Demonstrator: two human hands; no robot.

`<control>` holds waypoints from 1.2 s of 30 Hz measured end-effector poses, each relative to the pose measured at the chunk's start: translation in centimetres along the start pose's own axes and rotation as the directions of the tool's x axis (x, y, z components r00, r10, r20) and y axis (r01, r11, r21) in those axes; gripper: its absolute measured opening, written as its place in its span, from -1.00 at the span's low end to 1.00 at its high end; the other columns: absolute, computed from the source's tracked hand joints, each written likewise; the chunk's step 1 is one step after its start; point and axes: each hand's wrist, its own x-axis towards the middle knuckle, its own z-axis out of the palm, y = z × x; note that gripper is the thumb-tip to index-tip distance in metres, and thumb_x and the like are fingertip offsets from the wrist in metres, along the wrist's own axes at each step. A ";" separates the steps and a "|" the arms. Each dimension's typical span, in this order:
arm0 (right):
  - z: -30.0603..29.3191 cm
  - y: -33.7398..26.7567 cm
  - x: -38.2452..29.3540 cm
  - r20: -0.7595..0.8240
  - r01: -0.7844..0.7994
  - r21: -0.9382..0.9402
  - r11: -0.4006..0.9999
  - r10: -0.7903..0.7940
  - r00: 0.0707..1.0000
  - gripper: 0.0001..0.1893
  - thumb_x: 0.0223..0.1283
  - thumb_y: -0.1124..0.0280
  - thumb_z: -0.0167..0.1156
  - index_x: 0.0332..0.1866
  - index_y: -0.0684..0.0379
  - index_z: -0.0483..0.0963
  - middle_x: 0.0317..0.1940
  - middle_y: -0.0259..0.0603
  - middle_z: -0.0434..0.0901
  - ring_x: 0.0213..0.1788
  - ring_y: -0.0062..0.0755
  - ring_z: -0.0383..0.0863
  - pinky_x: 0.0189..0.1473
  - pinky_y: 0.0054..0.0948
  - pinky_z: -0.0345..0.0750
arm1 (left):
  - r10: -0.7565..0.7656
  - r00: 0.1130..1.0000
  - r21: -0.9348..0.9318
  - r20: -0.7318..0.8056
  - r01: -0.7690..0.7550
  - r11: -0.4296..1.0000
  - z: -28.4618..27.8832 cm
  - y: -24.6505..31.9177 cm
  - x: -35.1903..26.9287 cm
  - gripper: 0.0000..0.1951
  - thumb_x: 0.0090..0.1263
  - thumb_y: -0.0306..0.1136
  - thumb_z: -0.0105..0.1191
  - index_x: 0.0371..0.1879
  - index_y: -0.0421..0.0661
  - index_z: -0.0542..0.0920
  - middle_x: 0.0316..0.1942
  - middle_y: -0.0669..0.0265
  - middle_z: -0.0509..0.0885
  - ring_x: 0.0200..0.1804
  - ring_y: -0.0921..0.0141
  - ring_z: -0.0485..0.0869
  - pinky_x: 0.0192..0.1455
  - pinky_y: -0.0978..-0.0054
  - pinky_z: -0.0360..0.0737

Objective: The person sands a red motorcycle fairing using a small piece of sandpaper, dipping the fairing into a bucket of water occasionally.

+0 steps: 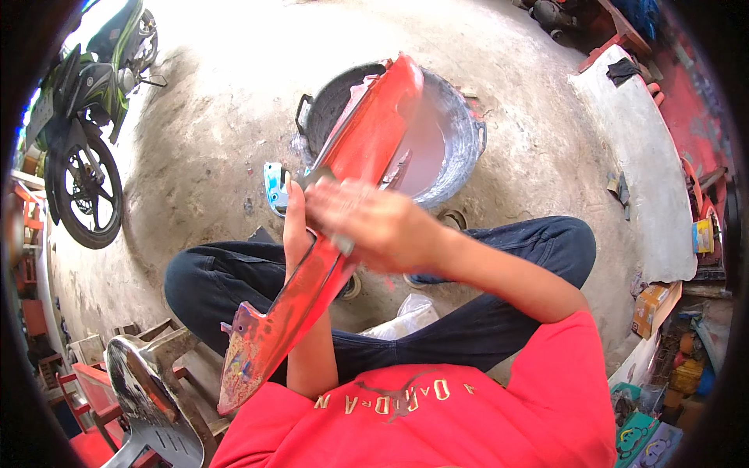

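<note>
A long red motorcycle body panel [374,134] lies diagonally across my lap, its far end over a round black tub [462,117] of cloudy water. My left hand [297,228] holds the panel's left edge near the middle, its thumb up and most fingers hidden underneath. Blurred by motion, my right hand [374,219] presses on the panel's face with a thin dark sheet, perhaps sandpaper [344,243], under the fingers. The panel's near end has worn, mottled paint. Another reddish part [400,167] rests in the tub, and a blue-and-white piece [274,187] lies beside the tub.
A motorcycle [88,146] stands at the left on the concrete floor. Near my left side is a worn grey plastic chair [126,374] among wooden furniture. A whitish slab [638,175], a cardboard box [654,310] and assorted clutter line the right side.
</note>
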 end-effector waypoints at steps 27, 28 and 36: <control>0.2 -1.6 -0.4 0.026 0.020 -0.022 1.000 -0.020 0.999 -0.53 0.33 0.54 0.17 0.35 0.37 0.46 0.30 0.09 0.59 0.36 0.03 0.60 0.38 -0.11 0.55 | -0.030 0.992 0.002 0.123 0.030 1.000 -4.6 3.1 0.9 -0.15 0.59 0.34 -0.15 0.41 -0.33 0.44 0.39 -0.01 0.54 0.35 0.10 0.60 0.47 0.06 0.50; 0.6 -2.1 -0.3 0.017 0.080 0.018 0.997 -0.080 0.997 -0.50 0.30 0.54 0.18 0.36 0.35 0.45 0.30 0.07 0.60 0.36 0.02 0.60 0.36 -0.09 0.57 | -0.068 0.963 -0.085 0.261 0.093 0.992 -4.7 3.3 0.8 -0.15 0.59 0.34 -0.15 0.41 -0.33 0.43 0.39 -0.01 0.54 0.35 0.10 0.60 0.47 0.05 0.49; 0.5 9.0 -0.3 -0.187 -0.298 -0.080 0.951 0.280 0.942 -0.57 0.34 0.52 0.08 0.29 0.39 0.49 0.25 0.20 0.60 0.35 0.10 0.59 0.39 -0.14 0.54 | 0.294 0.905 0.353 -0.308 -0.178 0.919 -0.4 1.1 0.6 -0.19 0.61 0.30 -0.13 0.39 -0.33 0.45 0.36 -0.04 0.57 0.33 0.08 0.62 0.45 0.05 0.51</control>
